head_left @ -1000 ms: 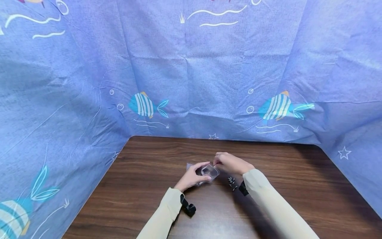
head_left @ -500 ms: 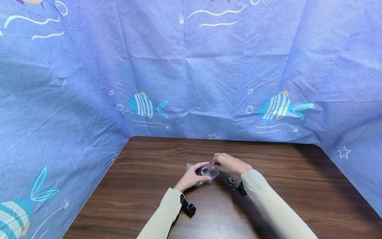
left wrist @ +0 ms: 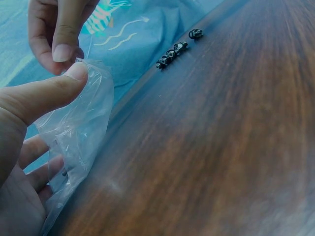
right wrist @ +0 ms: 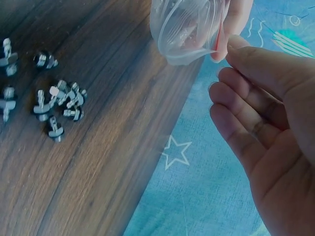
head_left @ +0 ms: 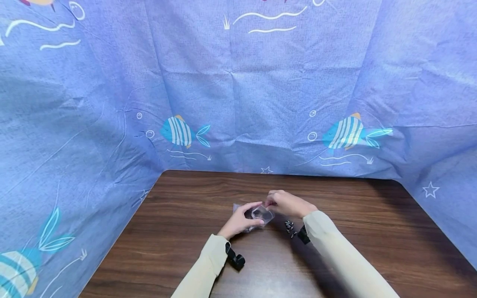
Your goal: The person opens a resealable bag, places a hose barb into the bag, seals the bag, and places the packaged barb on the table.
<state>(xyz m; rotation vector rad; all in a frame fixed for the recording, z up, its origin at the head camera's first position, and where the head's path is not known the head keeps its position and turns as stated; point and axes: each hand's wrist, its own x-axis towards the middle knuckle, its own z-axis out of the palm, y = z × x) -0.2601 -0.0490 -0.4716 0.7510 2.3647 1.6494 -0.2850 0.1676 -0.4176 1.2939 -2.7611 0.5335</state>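
My left hand (head_left: 238, 220) holds a clear plastic zip bag (head_left: 268, 217) with thumb and fingers spread around its sides, the mouth rounded and gaping. In the right wrist view the bag (right wrist: 179, 32) shows a red strip along its edge. My right hand (head_left: 290, 203) pinches that edge with thumb and forefinger, the other fingers loosely bent. Through the film in the left wrist view, a small dark piece shows low in the bag (left wrist: 81, 125). Small silver-and-black metal fittings (right wrist: 55, 130) with narrow stems lie on the table by my right wrist.
The brown wood-grain table (head_left: 193, 198) extends to a blue curtain (head_left: 261, 107) with printed fish at the back and sides. Black wrist-worn gear (head_left: 235, 257) hangs under the left sleeve. More gear (head_left: 303, 235) sits by the right wrist, close to the fittings.
My right hand shifted slightly left along the bag's edge, then slightly back to the right. The left hand, the bag and the loose fittings have stayed in place.
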